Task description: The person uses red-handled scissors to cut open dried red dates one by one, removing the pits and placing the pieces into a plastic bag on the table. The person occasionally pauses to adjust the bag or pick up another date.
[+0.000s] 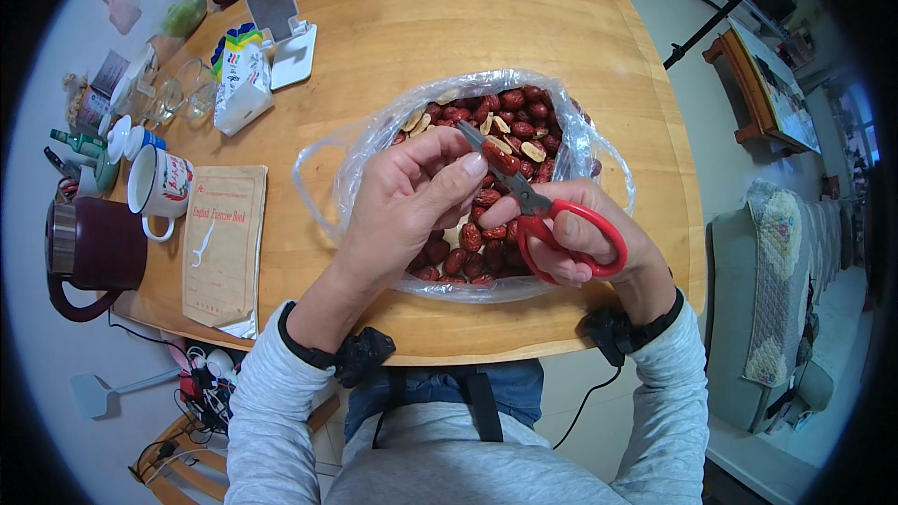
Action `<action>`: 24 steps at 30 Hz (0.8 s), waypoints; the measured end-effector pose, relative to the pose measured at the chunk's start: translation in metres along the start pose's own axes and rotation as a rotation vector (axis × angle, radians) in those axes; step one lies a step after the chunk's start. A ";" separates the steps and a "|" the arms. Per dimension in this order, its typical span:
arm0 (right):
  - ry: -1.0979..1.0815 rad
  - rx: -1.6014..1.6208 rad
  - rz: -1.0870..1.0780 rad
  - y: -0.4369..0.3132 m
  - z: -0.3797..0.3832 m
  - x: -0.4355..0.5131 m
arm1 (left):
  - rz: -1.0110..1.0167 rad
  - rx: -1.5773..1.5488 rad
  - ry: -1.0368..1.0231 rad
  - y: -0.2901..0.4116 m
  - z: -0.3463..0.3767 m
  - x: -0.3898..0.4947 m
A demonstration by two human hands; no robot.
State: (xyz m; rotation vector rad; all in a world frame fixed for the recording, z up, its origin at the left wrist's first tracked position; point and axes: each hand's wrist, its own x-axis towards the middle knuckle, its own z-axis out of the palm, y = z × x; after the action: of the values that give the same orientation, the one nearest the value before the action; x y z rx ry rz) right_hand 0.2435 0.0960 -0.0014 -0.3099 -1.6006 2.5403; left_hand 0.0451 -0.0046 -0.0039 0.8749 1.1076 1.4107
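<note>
My right hand (pixel 582 231) is in the red handles of a pair of scissors (pixel 537 207), whose blades point up and left over a clear plastic bag (pixel 575 133). Between and against the blades lies a red jujube (pixel 500 158), and the fingertips of my left hand (pixel 428 189) pinch at its left end. Below both hands the bag lies spread open on the wooden table, filled with wrinkled dried jujubes (pixel 471 237). Pale dried slices (pixel 533 151) lie among them. How far the blades have cut into the jujube cannot be told.
On the wooden table (pixel 449 21), an exercise book (pixel 224 245), an enamel mug (pixel 160 182), a dark red kettle (pixel 98 245), a tissue pack (pixel 242 91) and a white folding stand (pixel 293 56) stand or lie at the left. Glass cups (pixel 196 91) are behind the mug.
</note>
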 end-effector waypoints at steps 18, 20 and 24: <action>0.469 -0.330 0.022 0.002 0.017 0.003 | 0.008 0.123 0.114 0.001 -0.009 0.007; 0.464 -0.276 -0.005 -0.001 0.014 0.002 | 0.121 0.470 0.131 0.006 -0.018 0.008; 0.430 -0.247 -0.074 -0.006 0.010 0.000 | 0.068 0.750 0.143 0.015 -0.035 0.007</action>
State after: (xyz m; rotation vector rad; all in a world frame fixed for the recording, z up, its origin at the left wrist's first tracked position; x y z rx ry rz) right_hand 0.2413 0.0893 0.0078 -0.7475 -1.7033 2.0371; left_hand 0.0069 -0.0025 -0.0001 1.3542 1.7791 1.1157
